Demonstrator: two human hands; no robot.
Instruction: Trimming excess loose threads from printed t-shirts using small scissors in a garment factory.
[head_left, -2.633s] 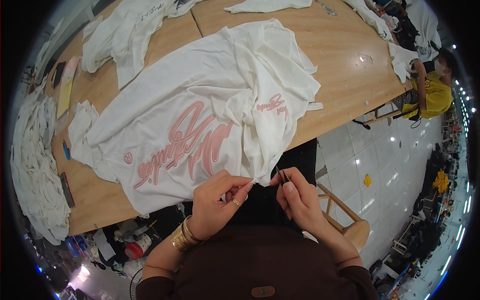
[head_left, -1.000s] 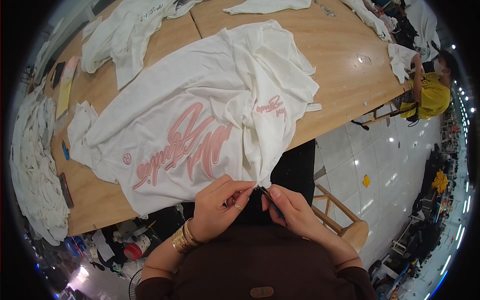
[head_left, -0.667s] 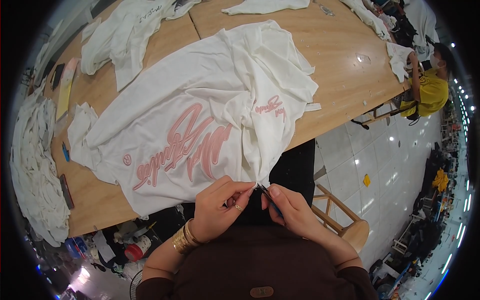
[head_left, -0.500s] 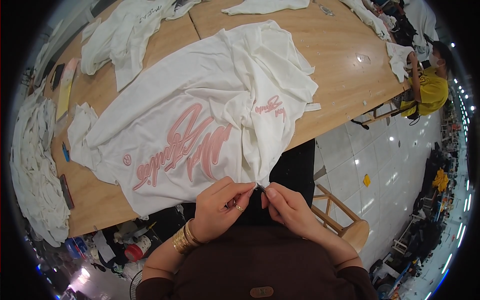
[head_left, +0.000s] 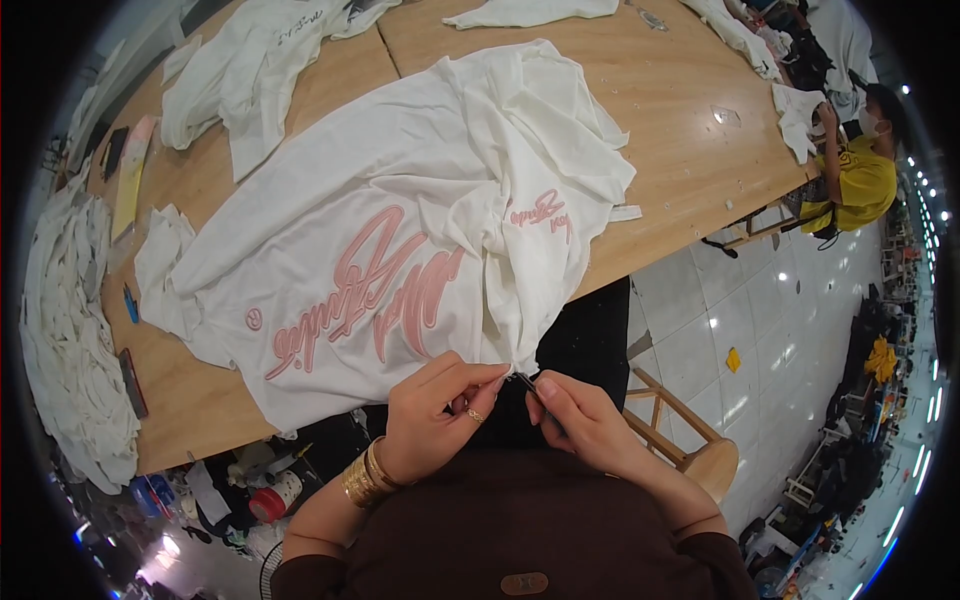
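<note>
Left hand (head_left: 435, 418) pinches the hem of the white T-shirt (head_left: 400, 230) at the table edge. Right hand (head_left: 585, 425) closed around a small dark tool (head_left: 524, 381), tip at the same hem spot. Shirt lies spread on the wooden table (head_left: 680, 150), pink script print up. Stack of white garments (head_left: 70, 350) far left.

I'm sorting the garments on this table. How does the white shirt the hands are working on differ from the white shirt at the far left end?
The near shirt carries pink script lettering; the far shirt shows mostly plain white. The near shirt hangs over the table edge, its hem pinched by the left hand and met by the right hand; the far shirt lies untouched. Both are white and rumpled.
</note>
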